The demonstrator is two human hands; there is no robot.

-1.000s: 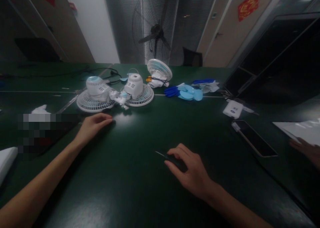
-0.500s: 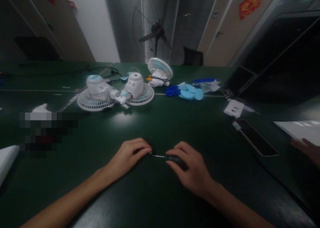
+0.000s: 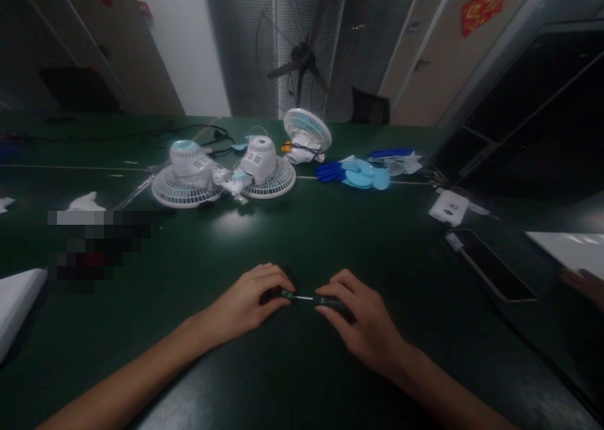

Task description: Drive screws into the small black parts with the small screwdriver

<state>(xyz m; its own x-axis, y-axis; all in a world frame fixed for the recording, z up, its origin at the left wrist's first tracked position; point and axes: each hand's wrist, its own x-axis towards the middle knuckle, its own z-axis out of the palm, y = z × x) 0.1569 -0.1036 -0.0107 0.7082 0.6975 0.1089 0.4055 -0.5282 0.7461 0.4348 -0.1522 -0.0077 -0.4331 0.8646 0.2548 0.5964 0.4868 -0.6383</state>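
My right hand point(image 3: 365, 320) is closed around the dark handle of a screwdriver point(image 3: 324, 301), which lies level just above or on the green table. Its thin metal shaft points left, towards my left hand point(image 3: 255, 298). Thumb and fingers of that hand pinch a small green piece point(image 3: 286, 294), perhaps a little circuit board, at the tip of the shaft. The piece is too small and dim to make out fully, and whether the tip touches it cannot be seen.
White fans point(image 3: 262, 165) and light-blue fan blades point(image 3: 363, 174) with blue gloves point(image 3: 330, 171) are at the back. At right are a phone point(image 3: 493, 266), a white box point(image 3: 448, 207) and another person's hand point(image 3: 582, 286). A white object point(image 3: 19, 304) stands at the left edge.
The view has shifted slightly. My left thumb and fingers sit wider apart, so the green piece between them shows more. My right hand keeps its grip on the screwdriver.
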